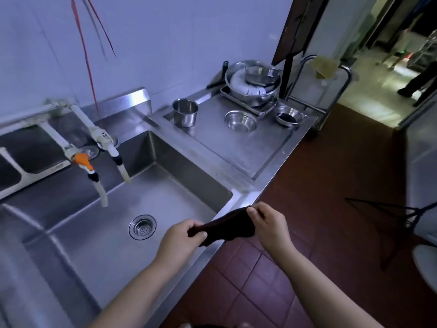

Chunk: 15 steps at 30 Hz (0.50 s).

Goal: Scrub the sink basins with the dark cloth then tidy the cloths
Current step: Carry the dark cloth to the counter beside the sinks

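Steel surface (236, 147) beside the basin (118, 233). Both hands, left (182, 237) and right (269, 223), pinch the dark cloth (227, 227) over the basin's rim, fingers clamped on opposite ends. Cloth judged soft, light, limp; best bunched when gripped.

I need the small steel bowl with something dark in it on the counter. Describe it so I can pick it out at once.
Start at the steel counter right of the sink basin. Behind sits a tray stacked with a large bowl. The small steel bowl stands just right of that tray, near the counter's right edge; unlike the empty bowl beside it, its inside looks dark.
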Each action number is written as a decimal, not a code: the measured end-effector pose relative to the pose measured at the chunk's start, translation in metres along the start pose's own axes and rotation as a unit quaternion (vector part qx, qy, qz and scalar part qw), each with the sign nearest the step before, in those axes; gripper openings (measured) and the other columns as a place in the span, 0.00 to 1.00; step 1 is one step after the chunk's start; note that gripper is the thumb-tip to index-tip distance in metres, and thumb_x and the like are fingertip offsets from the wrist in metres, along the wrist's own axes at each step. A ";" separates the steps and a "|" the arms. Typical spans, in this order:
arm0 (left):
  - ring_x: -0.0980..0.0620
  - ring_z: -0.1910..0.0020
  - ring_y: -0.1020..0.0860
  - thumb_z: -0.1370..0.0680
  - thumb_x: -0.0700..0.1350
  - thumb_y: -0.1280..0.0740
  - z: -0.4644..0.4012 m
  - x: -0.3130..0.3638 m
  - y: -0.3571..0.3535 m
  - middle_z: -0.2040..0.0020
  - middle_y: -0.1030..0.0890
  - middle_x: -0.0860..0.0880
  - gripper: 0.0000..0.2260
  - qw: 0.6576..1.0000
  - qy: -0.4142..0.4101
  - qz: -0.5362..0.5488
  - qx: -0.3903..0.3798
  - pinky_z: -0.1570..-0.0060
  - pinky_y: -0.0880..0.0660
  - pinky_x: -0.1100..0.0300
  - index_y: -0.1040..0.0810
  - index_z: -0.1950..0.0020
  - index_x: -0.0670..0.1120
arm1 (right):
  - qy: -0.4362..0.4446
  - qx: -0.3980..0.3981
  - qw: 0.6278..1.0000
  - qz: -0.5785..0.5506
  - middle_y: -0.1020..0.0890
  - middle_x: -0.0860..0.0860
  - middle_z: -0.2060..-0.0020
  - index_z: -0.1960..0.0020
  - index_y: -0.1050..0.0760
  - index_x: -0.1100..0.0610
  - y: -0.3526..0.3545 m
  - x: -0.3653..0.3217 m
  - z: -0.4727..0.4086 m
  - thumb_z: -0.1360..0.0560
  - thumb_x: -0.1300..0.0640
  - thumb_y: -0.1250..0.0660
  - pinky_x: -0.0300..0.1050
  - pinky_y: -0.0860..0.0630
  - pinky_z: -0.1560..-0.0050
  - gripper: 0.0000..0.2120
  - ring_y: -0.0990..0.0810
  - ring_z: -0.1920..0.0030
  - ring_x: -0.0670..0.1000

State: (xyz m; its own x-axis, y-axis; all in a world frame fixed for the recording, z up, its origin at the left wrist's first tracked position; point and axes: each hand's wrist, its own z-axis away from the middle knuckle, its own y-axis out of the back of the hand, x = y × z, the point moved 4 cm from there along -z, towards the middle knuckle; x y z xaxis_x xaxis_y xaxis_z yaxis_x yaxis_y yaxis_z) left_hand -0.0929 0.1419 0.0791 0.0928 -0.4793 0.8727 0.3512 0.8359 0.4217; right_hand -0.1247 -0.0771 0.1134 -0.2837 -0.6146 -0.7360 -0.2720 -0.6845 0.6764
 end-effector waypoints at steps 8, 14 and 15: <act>0.61 0.60 0.22 0.26 0.46 0.32 -0.097 0.034 -0.076 0.63 0.19 0.59 0.11 0.999 0.030 -0.024 -0.022 0.59 0.27 0.64 0.26 0.63 0.62 | 0.035 -0.045 0.996 0.061 0.24 0.45 0.69 0.60 0.30 0.47 0.019 0.054 -0.131 0.21 0.51 0.39 0.46 0.32 0.64 0.08 0.25 0.65 0.49; 0.57 0.62 0.24 0.25 0.43 0.33 -0.176 0.028 -0.102 0.64 0.22 0.58 0.11 0.992 0.122 -0.009 0.029 0.65 0.32 0.66 0.27 0.63 0.58 | 0.048 -0.180 0.977 0.103 0.23 0.47 0.67 0.58 0.28 0.50 -0.002 0.085 -0.235 0.21 0.51 0.39 0.44 0.31 0.64 0.08 0.24 0.62 0.51; 0.56 0.61 0.24 0.24 0.43 0.33 -0.187 0.025 -0.102 0.64 0.22 0.58 0.11 0.990 0.137 -0.006 0.042 0.64 0.32 0.67 0.27 0.63 0.58 | 0.054 -0.199 0.972 0.109 0.22 0.49 0.66 0.57 0.27 0.52 -0.008 0.085 -0.249 0.21 0.50 0.40 0.45 0.30 0.63 0.09 0.24 0.62 0.51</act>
State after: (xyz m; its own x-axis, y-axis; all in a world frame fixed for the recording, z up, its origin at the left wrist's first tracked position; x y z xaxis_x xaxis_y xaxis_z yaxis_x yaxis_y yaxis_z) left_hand 0.0474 -0.0058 0.0121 0.3425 -0.5346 0.7726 0.2758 0.8433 0.4612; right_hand 0.0827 -0.2212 0.0386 -0.1913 -0.7849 -0.5893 0.1683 -0.6178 0.7682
